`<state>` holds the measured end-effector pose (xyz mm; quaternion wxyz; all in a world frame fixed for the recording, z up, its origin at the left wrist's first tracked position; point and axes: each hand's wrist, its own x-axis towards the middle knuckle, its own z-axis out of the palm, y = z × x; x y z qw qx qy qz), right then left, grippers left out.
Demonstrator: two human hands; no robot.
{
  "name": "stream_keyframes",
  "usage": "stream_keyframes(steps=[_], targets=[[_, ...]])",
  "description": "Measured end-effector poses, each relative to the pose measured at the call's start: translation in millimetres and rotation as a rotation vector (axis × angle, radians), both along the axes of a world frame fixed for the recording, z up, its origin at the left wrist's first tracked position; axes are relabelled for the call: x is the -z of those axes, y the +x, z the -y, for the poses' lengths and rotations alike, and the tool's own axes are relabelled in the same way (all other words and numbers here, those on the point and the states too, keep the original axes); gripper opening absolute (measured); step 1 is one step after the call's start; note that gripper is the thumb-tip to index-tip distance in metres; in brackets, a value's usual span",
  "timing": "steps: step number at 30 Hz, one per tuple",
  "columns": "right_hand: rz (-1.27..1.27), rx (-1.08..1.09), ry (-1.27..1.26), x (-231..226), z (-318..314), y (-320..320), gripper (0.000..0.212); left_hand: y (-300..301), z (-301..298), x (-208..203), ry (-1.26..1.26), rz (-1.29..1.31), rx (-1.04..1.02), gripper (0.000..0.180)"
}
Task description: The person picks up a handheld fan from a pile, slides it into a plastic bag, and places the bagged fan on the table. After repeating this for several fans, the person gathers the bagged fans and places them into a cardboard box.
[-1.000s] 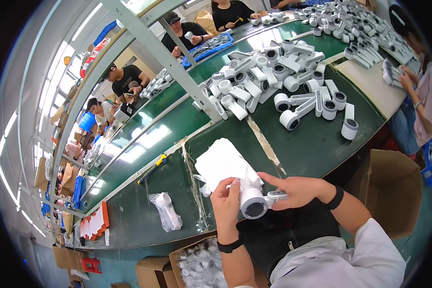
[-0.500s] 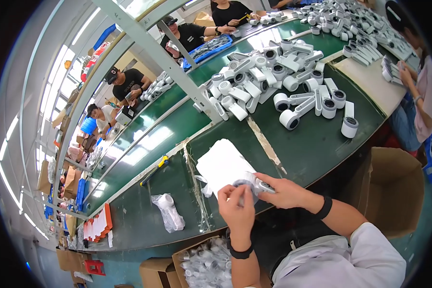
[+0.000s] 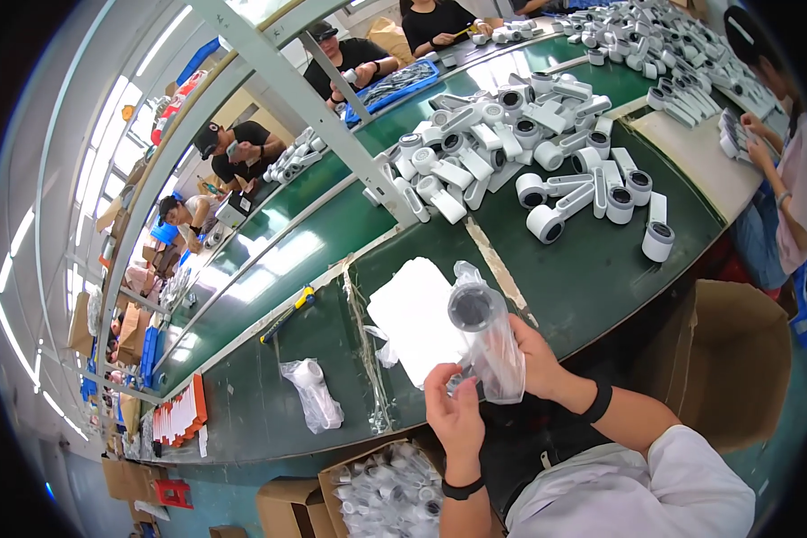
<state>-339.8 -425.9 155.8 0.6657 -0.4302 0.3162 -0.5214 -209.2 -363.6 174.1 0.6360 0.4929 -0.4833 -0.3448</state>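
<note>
In my right hand is a white device with a round, dark-faced head and a handle, sleeved in a clear plastic bag. The head points up and away from me, and loose film sticks out past it. My fingers wrap the bag from the right. My left hand is at the bag's lower left edge, thumb and fingers curled in on the film. Under and left of the bag lies a stack of white sheets. Another bagged white device rests on the green table farther left.
A large pile of white devices covers the table ahead. A yellow-and-black cutter lies to the left. Below the table edge stand a box of bagged devices and an open cardboard box. A metal frame post rises ahead; co-workers sit around.
My right hand has turned the bagged device upright, its head swinging up and away from me. My left hand has moved from the head down to the bag's lower edge.
</note>
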Motion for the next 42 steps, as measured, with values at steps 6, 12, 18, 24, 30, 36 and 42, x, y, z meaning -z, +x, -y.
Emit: stream_keyframes(steps=[6, 12, 18, 24, 30, 36, 42], targets=[[-0.531, 0.317, -0.521, -12, -14, 18, 0.034, 1, -11, 18, 0.225, -0.514, 0.35, 0.054], [-0.428, 0.265, -0.397, -34, -16, 15, 0.014, 37, -16, 15, 0.139, -0.895, 0.435, 0.047], [-0.493, 0.259, -0.637, -22, -25, 12, 0.006, 98, -42, 10, -0.072, -0.707, -0.077, 0.043], [-0.547, 0.018, -0.492, 14, -25, -12, 0.008, 211, -77, -23, 0.135, 0.097, -0.855, 0.036], [-0.603, 0.069, -0.48, 37, -25, -13, 0.009, 298, -50, 28, 0.32, 0.275, -0.954, 0.043], [-0.566, 0.059, -0.449, 37, -23, -15, 0.01, 333, -29, 93, 0.412, 0.551, -1.021, 0.048], [-0.566, 0.084, -0.42, 40, -22, -17, 0.01, 291, -30, 41, 0.508, 0.569, -0.855, 0.06]])
